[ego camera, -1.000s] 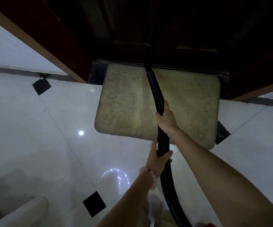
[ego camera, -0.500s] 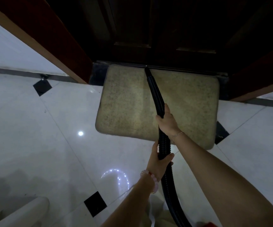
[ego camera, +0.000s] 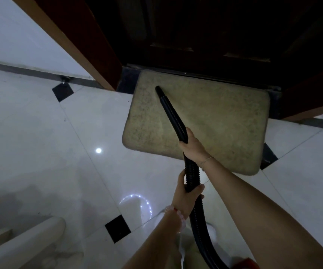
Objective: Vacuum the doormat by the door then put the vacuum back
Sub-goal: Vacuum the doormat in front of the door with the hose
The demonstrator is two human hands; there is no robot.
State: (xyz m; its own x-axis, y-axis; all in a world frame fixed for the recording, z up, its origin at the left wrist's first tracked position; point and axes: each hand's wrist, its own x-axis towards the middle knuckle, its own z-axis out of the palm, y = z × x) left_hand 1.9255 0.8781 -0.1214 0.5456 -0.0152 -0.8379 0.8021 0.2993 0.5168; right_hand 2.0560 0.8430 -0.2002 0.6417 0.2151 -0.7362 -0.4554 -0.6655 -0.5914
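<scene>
A beige doormat (ego camera: 224,121) lies on the white tile floor against a dark wooden door (ego camera: 205,32). A black ribbed vacuum hose (ego camera: 173,115) runs from the bottom of the view up onto the mat, its nozzle tip (ego camera: 157,88) resting on the mat's far left part. My right hand (ego camera: 192,145) grips the hose over the mat's near edge. My left hand (ego camera: 187,193) grips the hose lower down, over the floor. A red bit of the vacuum (ego camera: 248,264) shows at the bottom edge.
The brown door frame (ego camera: 90,41) slants down to the mat's left, and another frame piece (ego camera: 316,98) stands at the right. Glossy white tiles with black diamond insets (ego camera: 118,228) surround the mat. A pale rounded object (ego camera: 30,243) sits at the bottom left.
The nozzle tip has swung left and back from the door threshold onto the mat's far left part. Both hands keep their grip on the hose.
</scene>
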